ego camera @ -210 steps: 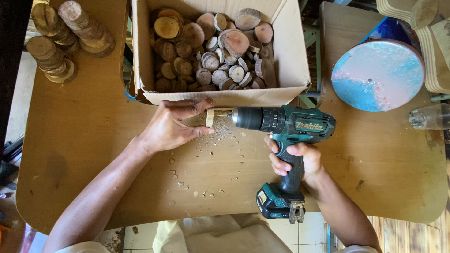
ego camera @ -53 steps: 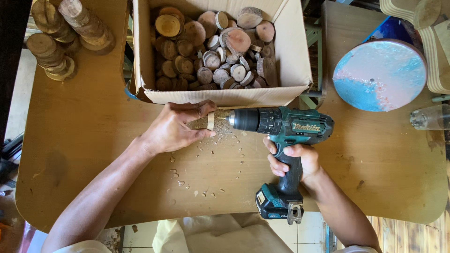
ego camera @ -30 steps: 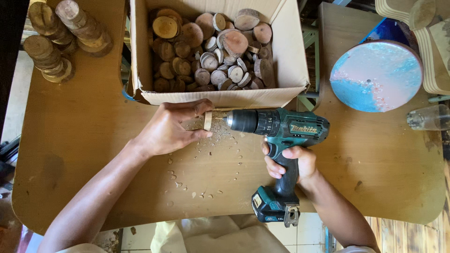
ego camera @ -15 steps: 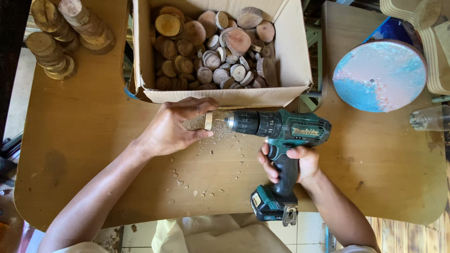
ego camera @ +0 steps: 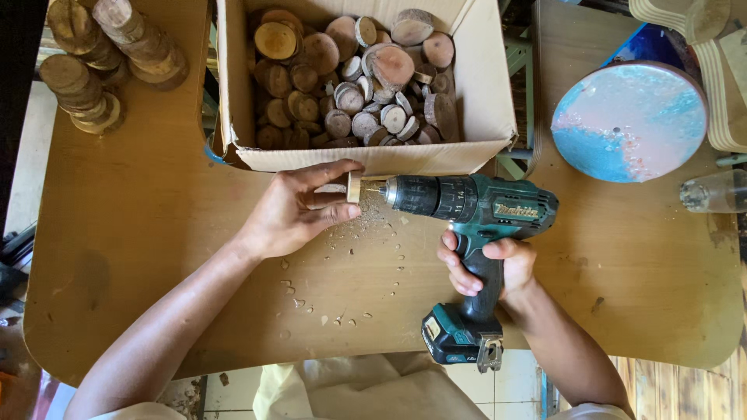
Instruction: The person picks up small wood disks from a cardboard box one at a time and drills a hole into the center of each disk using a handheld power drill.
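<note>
On worktop, before cardboard box: your left hand pinches wood slice on edge, steadying it for bit; right hand wraps cordless drill grip.

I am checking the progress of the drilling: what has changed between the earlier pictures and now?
Very little. The left hand still pinches the small wood slice upright, and the right hand still holds the cordless drill with its bit at the slice. The cardboard box and stacked slices stayed in place.
</note>
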